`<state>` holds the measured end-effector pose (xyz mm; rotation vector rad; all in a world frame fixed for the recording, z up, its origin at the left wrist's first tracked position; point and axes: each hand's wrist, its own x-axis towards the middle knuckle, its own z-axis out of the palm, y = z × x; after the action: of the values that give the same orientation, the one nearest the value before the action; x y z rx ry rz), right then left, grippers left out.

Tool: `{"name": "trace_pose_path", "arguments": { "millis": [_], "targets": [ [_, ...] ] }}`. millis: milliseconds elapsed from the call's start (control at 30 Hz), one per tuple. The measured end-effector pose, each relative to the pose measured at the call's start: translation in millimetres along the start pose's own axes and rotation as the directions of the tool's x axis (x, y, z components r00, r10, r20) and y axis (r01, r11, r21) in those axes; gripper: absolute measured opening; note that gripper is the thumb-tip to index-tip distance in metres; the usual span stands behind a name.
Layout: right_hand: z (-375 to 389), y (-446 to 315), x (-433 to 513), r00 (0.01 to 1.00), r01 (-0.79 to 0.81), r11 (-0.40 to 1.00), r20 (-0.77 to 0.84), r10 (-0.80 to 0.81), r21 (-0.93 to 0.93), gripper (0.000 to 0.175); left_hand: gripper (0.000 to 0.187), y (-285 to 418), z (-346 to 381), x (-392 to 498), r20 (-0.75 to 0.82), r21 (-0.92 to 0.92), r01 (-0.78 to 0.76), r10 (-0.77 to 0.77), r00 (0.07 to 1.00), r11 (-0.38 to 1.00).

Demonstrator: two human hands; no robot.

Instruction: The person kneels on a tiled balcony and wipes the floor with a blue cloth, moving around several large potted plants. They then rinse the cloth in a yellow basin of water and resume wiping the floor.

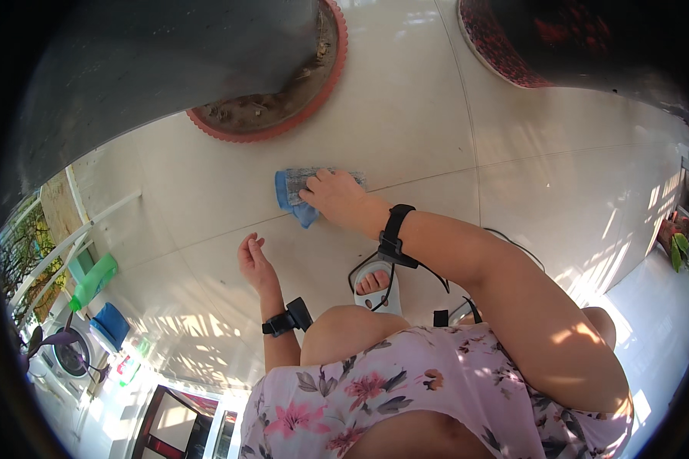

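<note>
My right hand (334, 194) presses on a folded blue and grey cloth (298, 186) that lies on the pale tiled floor (402, 143). The fingers are bent over the cloth's grey side, and its blue edge sticks out to the left. My left hand (254, 258) is raised at the lower left of the cloth, apart from it, fingers loosely curled with nothing seen in them. A black strap circles each forearm near the wrist. A black cable runs by my slippered foot.
A dark surface fills the upper left over a round reddish saucer (343, 51) with soil and debris. A red and black round object (494, 51) stands upper right. At left are a white rail (115, 207), a green bottle (97, 281) and a washing machine (69, 350).
</note>
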<state>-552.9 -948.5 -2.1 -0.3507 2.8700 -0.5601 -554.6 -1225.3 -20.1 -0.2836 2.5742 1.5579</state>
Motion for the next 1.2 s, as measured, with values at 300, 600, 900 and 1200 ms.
{"name": "trace_pose_path", "arguments": {
  "millis": [300,600,900,1200],
  "targets": [
    [-55,171,-237,0.927,-0.374,0.916,-0.055,0.37,-0.146,0.026,0.023,-4,5,-17,0.008,0.001,0.025,-0.025,1.0,1.0],
    [17,50,-192,0.781,-0.602,0.694,0.112,0.614,0.394,0.06,0.026,21,-11,-60,0.85,0.154,0.379,-0.319,0.42,0.912],
    [46,-115,16,0.969,0.094,0.979,0.21,-0.132,0.182,0.021,0.038,-93,-171,-127,0.267,0.368,0.806,-0.883,0.385,0.463],
    [0,70,-164,0.929,0.31,0.95,0.227,-0.293,-0.044,0.008,0.03,-160,-177,-141,0.214,0.327,0.844,-0.903,0.373,0.426]
  ]
}}
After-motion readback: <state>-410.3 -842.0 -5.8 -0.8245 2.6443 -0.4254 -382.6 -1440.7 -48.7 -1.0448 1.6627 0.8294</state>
